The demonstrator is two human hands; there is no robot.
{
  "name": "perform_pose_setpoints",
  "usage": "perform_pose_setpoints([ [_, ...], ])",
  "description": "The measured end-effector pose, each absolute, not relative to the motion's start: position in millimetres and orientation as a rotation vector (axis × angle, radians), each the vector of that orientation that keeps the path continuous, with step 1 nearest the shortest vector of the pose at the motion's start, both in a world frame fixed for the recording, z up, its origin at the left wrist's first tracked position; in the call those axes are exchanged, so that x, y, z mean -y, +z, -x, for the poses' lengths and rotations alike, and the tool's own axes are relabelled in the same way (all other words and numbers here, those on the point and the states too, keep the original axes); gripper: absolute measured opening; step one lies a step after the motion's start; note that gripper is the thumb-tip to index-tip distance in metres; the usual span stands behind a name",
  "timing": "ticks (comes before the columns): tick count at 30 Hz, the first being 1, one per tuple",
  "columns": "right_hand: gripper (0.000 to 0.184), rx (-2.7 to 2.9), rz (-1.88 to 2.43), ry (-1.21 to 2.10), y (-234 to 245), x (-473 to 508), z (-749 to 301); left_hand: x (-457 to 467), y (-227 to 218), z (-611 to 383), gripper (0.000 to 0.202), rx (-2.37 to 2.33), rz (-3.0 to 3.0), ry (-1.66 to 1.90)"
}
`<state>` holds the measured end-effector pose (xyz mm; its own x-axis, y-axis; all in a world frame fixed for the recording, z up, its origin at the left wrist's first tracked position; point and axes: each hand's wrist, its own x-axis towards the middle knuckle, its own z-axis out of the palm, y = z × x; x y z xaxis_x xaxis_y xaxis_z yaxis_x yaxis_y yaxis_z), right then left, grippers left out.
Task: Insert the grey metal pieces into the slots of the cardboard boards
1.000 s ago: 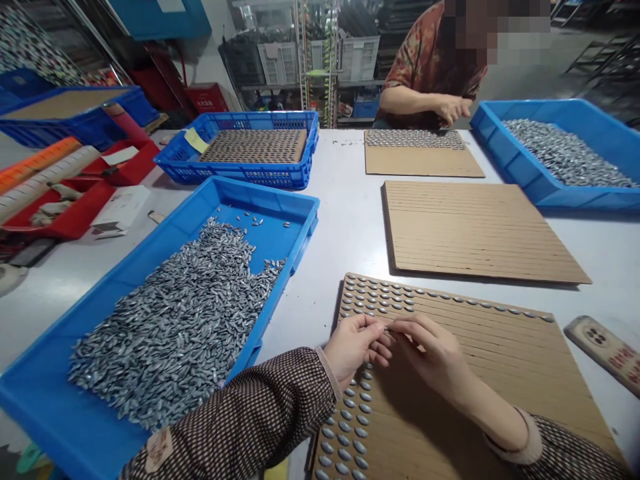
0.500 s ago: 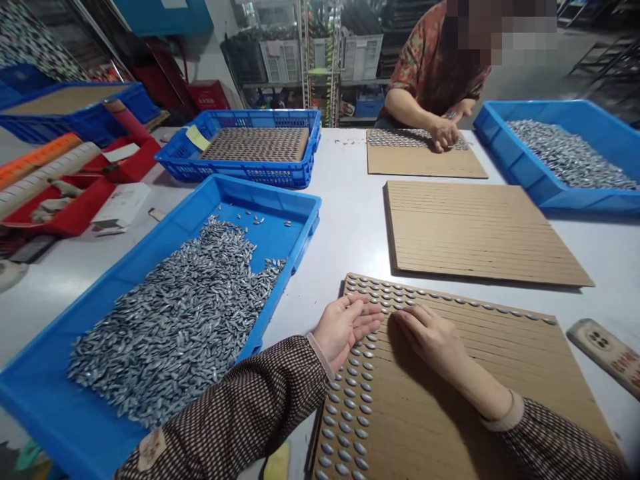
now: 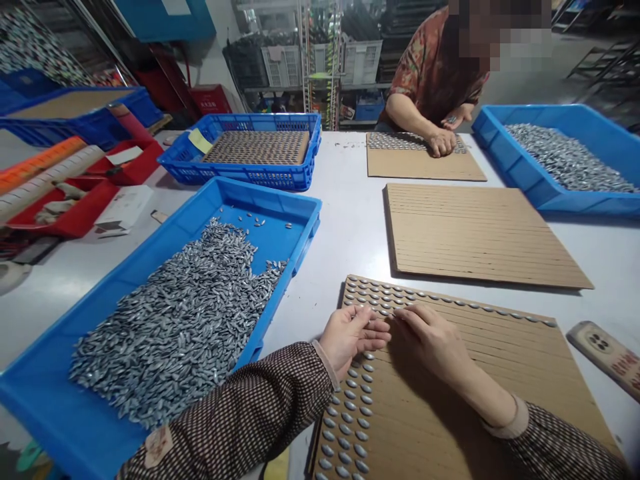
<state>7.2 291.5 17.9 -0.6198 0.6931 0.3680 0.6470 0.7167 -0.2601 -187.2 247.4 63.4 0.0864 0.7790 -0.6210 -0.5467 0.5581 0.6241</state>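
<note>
A slotted cardboard sheet (image 3: pixel 440 393) lies in front of me. Small silver almond-shaped pieces (image 3: pixel 361 435) are lined up along its left side and top edge. Over its upper left part is my left hand (image 3: pixel 353 335), palm turned up, fingers stretched out and thumb bent across; I make out no piece in it. Just beside those fingers, my right hand (image 3: pixel 433 333) points down at the end of a short row. Its fingertips are pinched at a silver piece by the cardboard. On my left, a blue tray (image 3: pixel 297 217) contains a heap of the same loose pieces (image 3: pixel 185 320).
Beyond my sheet lies a stack of slotted cardboard (image 3: pixel 480 230). Across the table a co-worker (image 3: pixel 425 80) handles pieces on another sheet (image 3: pixel 420 167). A second blue tray (image 3: pixel 555 200), a blue crate (image 3: pixel 240 177), red bins (image 3: pixel 75 223) and a phone (image 3: pixel 607 353) stand around.
My left hand has shifted slightly right and down, with its thumb closer to the fingers. The right fingertips have barely moved. Across the table, the co-worker's hands have shifted a little.
</note>
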Motion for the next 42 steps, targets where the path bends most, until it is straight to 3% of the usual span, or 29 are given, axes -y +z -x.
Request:
perform_pose_setpoints([
  [4,0.016,2.328,0.959,0.372,38.1,-276.8,10.4,-244.9,61.1,184.6,0.023,-1.067,-0.237,1.044],
  [10,0.017,2.349,0.979,0.256,48.9,-268.5,41.3,-240.0,57.1,181.6,0.028,-0.969,-0.256,1.126],
  [16,0.021,2.281,0.952,0.289,42.3,-271.1,38.2,-241.1,61.9,181.3,0.018,-0.941,-0.215,1.125],
  [21,0.016,2.16,0.96,0.606,45.3,-273.0,17.0,-244.5,68.5,183.6,0.023,-1.067,-0.127,1.123],
  [24,0.011,2.098,1.055,0.72,42.0,-278.9,-5.1,-247.2,75.6,186.7,0.013,-1.124,-0.166,1.16],
  [27,0.01,2.107,1.125,0.656,28.8,-286.9,-27.2,-248.5,78.7,188.3,0.007,-1.146,-0.235,1.166],
  [34,0.015,2.262,1.026,0.366,-7.3,-296.7,-42.1,-245.9,63.8,189.2,0.026,-1.133,-0.412,1.063],
  [42,0.021,2.433,1.01,0.108,-7.8,-297.6,-42.5,-246.0,60.8,187.6,0.022,-1.116,-0.297,1.016],
])
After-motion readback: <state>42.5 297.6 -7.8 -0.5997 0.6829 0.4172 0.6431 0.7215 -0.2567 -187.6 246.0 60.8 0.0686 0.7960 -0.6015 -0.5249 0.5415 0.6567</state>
